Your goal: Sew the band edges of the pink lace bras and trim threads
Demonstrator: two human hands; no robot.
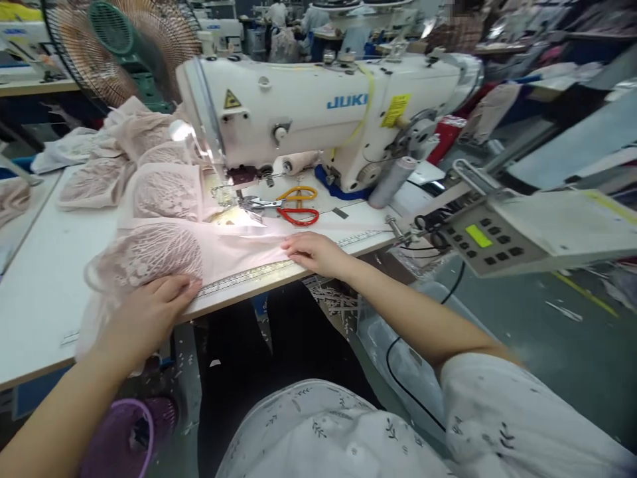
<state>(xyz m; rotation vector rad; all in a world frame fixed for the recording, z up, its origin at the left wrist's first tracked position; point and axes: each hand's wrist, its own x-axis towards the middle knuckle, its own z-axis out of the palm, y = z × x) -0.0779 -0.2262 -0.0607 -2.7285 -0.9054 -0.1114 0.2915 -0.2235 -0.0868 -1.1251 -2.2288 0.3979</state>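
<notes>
A pale pink lace bra lies at the front of the sewing table, its wing running under the needle area of a white JUKI sewing machine. My left hand is closed over the lower edge of the lace cup, thumb hidden beneath. At the wing's far end, my right hand pinches the fabric between thumb and fingers. Just beyond that hand lie scissors with one orange and one red handle, blades pointing toward the needle. A measuring tape runs along the table's front edge.
More pink lace bras are heaped at the left of the machine. A thread cone lies by the machine's base. To the right stands a control panel; a fan is behind. A purple basket sits below.
</notes>
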